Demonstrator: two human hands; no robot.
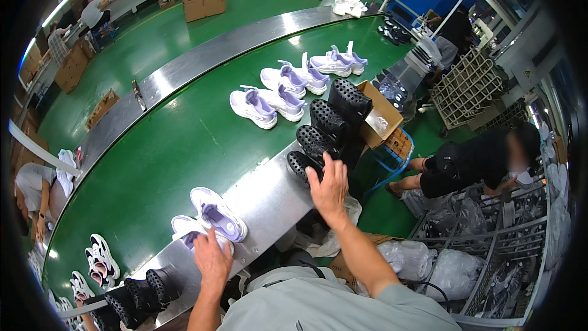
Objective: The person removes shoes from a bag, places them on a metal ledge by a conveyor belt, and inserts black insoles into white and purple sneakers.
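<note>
My left hand has its fingers closed on the near shoe of a pair of white sneakers with lavender lining; that white-and-lavender sneaker is partly covered by the hand. Its mate, another sneaker, lies just beyond, toe pointing away, on the metal ledge and green belt. Over to the right, my right hand reaches to the nearest of several black foot-shaped blocks dotted with holes. Its thumb and fingers are spread at the block's edge, and nothing shows gripped between them.
More white-and-lavender sneakers stand on the green conveyor. Black dotted blocks line the near left ledge. An open cardboard box sits on a blue-framed stool. At right, a person in black bends by a rack holding plastic-wrapped items.
</note>
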